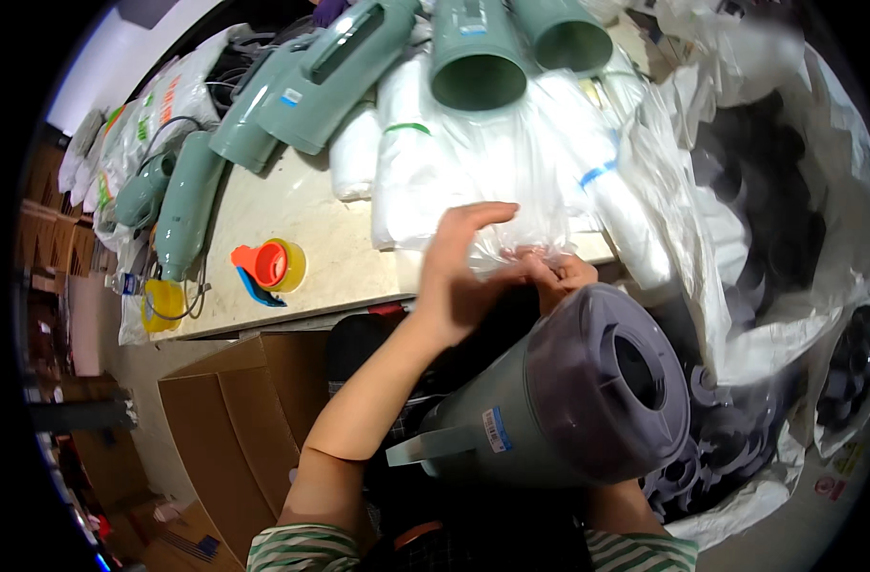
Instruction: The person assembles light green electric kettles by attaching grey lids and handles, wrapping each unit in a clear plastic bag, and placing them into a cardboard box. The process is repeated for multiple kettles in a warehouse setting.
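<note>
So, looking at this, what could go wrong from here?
The lidded green jug might slip: it leans over the lap, and neither the left hand nor the right hand is on its handle. The thin clear plastic could stretch or tear where the right fingers seem to pinch it. A hard pull might also shift the open-ended green jug lying beside that plastic.

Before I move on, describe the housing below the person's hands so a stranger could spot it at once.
Find the cream table, then go below its near edge, beneath the right hand. There is a grey-green housing with a handle. Its smoky purple cap with a round hole sets it apart from the two open-mouthed housings across the table.
</note>
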Demonstrator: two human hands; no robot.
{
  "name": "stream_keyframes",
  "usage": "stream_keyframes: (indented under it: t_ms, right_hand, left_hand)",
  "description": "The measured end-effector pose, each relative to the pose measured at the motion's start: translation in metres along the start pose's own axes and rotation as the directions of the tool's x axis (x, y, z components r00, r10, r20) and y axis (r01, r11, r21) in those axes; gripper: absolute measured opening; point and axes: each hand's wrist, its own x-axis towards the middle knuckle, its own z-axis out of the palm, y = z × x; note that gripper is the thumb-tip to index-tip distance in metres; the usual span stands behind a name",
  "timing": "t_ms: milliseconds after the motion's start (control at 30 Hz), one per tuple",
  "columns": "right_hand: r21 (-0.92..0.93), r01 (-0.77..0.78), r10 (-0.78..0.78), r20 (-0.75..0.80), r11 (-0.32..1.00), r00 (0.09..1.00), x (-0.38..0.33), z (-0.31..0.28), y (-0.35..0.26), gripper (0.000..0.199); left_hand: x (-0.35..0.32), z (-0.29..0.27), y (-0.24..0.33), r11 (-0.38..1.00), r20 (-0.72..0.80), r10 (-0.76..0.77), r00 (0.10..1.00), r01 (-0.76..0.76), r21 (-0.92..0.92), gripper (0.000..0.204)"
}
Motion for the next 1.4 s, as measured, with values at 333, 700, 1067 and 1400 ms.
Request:
stream_keyframes:
  t_ms: [333, 700, 1067, 1400]
  right_hand:
    - [0.055, 0.069, -0.061, -0.135, 0.996, 0.989, 0.013, -0.022, 0.043, 0.021]
    - [0.446, 0.235, -0.397, 0.316, 0.864, 0.862, 0.061, -0.134, 0.127, 0.026]
    - [0.014, 0.223, -0.221, -0.075, 0.975, 0.972, 0.010, -0.065, 0.078, 0.033]
    - [-0.090, 0.239, -0.249, -0.136, 0.967, 0.959, -0.011, -0.057, 0.071, 0.042]
  left_hand:
    - [0.014, 0.003, -0.014, 0.998, 0.200, 0.063, 0.978, -0.067, 0.014, 0.016]
    - [0.044, 0.005, -0.032, 0.554, -0.041, -0.289, 0.956, 0.133, -0.822, 0.008]
    - [-0.010, -0.019, 0.062, 0.507, 0.273, -0.102, 0.956, 0.287, -0.813, 0.012]
    - [-0.021, -0.010, 0.063, 0.653, 0.055, -0.277, 0.959, 0.230, -0.722, 0.015]
